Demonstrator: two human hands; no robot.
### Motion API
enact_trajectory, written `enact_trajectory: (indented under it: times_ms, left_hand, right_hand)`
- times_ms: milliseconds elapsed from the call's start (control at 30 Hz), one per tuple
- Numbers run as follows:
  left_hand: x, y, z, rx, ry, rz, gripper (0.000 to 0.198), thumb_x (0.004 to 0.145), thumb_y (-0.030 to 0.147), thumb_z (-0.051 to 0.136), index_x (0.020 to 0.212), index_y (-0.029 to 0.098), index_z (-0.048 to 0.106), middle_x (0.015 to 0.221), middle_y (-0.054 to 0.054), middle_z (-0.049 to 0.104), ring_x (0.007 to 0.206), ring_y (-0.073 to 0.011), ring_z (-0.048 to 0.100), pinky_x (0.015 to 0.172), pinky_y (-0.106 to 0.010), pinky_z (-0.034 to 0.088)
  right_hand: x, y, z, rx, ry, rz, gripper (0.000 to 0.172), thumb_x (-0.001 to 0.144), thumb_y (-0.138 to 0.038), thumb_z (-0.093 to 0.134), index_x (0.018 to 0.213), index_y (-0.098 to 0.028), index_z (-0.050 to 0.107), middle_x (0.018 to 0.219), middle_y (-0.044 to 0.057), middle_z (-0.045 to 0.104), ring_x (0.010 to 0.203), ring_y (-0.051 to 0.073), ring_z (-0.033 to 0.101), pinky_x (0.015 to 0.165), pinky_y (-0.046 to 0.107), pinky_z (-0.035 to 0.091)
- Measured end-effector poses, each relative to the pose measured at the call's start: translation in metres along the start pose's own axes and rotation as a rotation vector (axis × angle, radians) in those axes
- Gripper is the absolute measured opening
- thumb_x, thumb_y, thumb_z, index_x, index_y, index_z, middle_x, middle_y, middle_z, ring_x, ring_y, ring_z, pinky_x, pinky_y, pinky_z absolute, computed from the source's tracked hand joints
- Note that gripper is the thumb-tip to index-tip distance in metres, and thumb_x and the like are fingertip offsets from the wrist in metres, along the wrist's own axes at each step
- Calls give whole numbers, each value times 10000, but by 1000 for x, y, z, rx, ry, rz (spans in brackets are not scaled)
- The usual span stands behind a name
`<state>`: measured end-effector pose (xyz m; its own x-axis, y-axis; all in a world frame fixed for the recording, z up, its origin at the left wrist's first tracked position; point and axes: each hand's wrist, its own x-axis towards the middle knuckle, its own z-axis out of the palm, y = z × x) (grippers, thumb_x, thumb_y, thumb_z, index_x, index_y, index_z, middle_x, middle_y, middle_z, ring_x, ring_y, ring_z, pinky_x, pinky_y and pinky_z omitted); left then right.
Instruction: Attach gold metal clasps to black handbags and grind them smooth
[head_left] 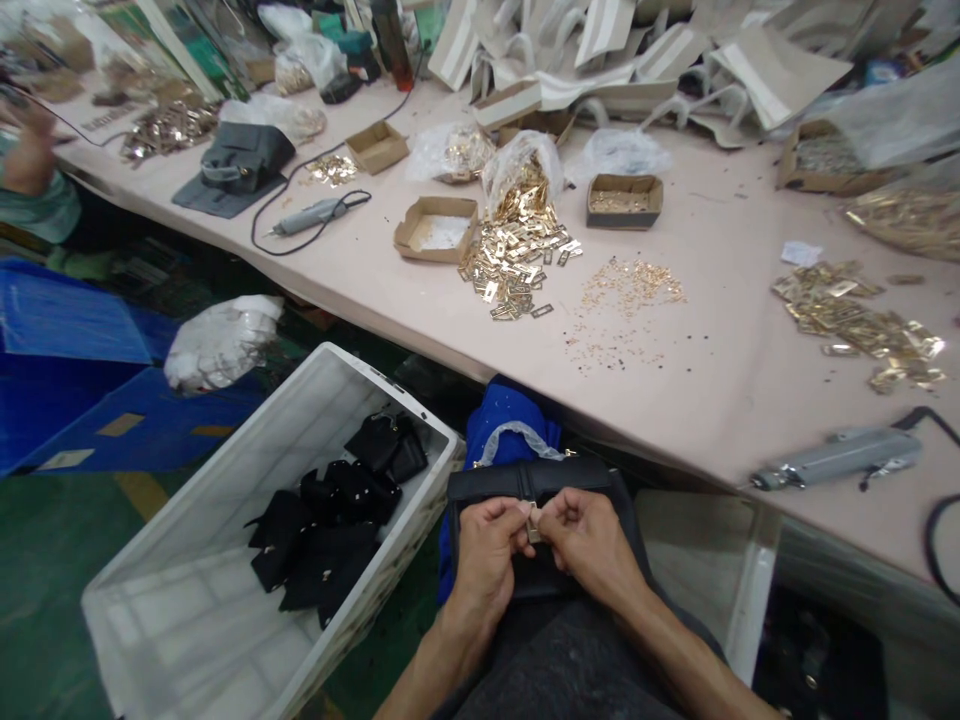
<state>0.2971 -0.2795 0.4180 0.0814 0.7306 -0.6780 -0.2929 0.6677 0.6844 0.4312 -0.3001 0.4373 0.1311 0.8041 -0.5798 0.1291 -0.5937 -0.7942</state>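
Note:
A black handbag (480, 487) with a plastic-wrapped handle (517, 432) lies on my lap. At the middle of its front, a small gold metal clasp piece (533, 534) sits between my hands. My left hand (487, 545) pinches at the clasp from the left, thumb and forefinger together. From the other side my right hand (589, 535) closes its fingertips on the same piece. The fingertips hide much of the clasp, so how it is fixed to the bag cannot be seen.
On the table edge (450, 335) lie gold plates (517, 250), tiny screws (630, 285), more gold fittings (855, 315) and a grey electric screwdriver (836, 455). A white crate (180, 530) with black bags stands at left. A person's arm (30, 150) shows far left.

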Motion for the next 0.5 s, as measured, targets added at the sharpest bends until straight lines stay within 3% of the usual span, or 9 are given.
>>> enact_trajectory:
  times_ms: [233,367,500]
  left_hand:
    - [-2,0,3,-3,13,1,212,641,299,840,619,116,736,479,10,556,442,-90,463,450,-213,396]
    - [-1,2,1,-27,-41,-36,229,645,307,853,618,115,731,515,0,581,458,-94,489,469,-219,415]
    - [3,3,-1,-35,-104,-60,281,638,301,862,533,110,685,493,-9,564,431,-81,474,444,-208,358]
  right_hand:
    - [-5,12,-5,40,-223,7,333,864,-461,656,707,-168,664,537,-4,618,396,101,476,421,212,313]
    - [-8,11,-4,-11,-153,-75,336,858,-452,671,697,-159,688,596,24,657,491,114,504,489,225,325]
    - [-11,8,0,-61,-107,-119,300,864,-404,644,708,-154,702,604,24,639,544,131,515,528,244,337]
